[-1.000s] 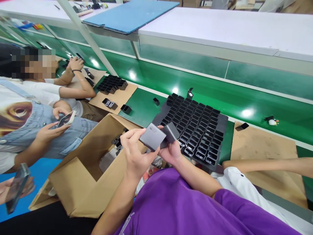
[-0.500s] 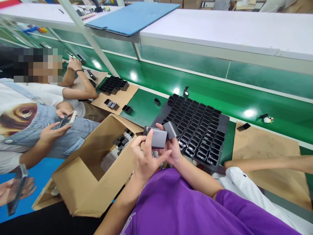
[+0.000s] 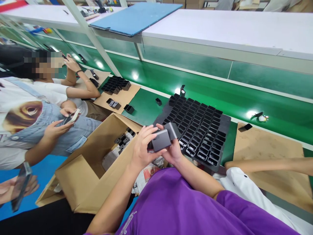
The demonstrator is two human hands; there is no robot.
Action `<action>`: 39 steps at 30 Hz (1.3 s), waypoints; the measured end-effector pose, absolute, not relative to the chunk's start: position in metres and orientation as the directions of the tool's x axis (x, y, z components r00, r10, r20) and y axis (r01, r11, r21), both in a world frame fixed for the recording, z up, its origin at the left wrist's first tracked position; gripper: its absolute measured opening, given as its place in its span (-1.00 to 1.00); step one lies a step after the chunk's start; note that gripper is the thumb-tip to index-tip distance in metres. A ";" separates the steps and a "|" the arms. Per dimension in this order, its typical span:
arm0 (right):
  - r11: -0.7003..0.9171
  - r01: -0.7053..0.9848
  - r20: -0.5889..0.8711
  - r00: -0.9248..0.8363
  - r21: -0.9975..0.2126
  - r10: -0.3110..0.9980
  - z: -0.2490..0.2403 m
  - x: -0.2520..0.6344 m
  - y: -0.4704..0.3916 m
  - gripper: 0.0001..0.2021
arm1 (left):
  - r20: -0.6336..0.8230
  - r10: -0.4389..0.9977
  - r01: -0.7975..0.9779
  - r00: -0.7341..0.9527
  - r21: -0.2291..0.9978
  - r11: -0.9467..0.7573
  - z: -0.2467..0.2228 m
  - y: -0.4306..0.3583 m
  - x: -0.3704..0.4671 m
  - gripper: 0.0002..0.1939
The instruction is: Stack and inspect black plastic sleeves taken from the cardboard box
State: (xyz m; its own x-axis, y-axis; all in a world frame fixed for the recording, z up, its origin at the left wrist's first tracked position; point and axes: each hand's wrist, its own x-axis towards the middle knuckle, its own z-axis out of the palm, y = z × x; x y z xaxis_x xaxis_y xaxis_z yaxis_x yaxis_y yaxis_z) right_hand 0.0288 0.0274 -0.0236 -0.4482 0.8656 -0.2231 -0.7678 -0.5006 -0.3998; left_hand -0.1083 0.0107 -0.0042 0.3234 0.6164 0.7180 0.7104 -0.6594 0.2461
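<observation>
Two dark grey box-shaped cases are held in front of my purple shirt. My left hand point(image 3: 142, 148) has its fingers and thumb round the nearer grey case point(image 3: 161, 140), with fingertips on its top edge. My right hand point(image 3: 174, 152) is closed on the other grey case point(image 3: 172, 130), just to the right and touching or nearly touching the first. Behind them a black tray point(image 3: 226, 130) carries rows of open black cases point(image 3: 195, 122). Left of my hands stands an open cardboard box point(image 3: 107, 186) with dark parts and wrapping inside.
People sit at the left, one holding a phone point(image 3: 72, 117). Cardboard sheets point(image 3: 271, 147) lie on the green bench, with small black cases point(image 3: 128, 108) near the left one. Another person's forearm point(image 3: 266, 163) rests at the right. A white shelf point(image 3: 220, 29) runs behind.
My left hand has closed further round the nearer case, its raised fingers now bent over the top. That case has tilted, and a printed mark shows on its face.
</observation>
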 end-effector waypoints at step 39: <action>-0.632 -0.610 -0.070 -0.691 -0.478 0.719 -0.065 0.078 0.024 -0.19 | 0.704 0.633 0.666 0.322 0.307 -0.680 -0.034 0.036 -0.110 -0.41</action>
State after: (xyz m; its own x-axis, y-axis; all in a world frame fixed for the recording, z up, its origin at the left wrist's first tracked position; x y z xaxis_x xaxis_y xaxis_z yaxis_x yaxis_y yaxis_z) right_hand 0.0784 0.0236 -0.0654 -0.6913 0.7192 -0.0701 -0.6096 -0.6325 -0.4779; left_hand -0.1102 0.0359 -0.0338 0.3220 0.6332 0.7038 0.6662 -0.6798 0.3067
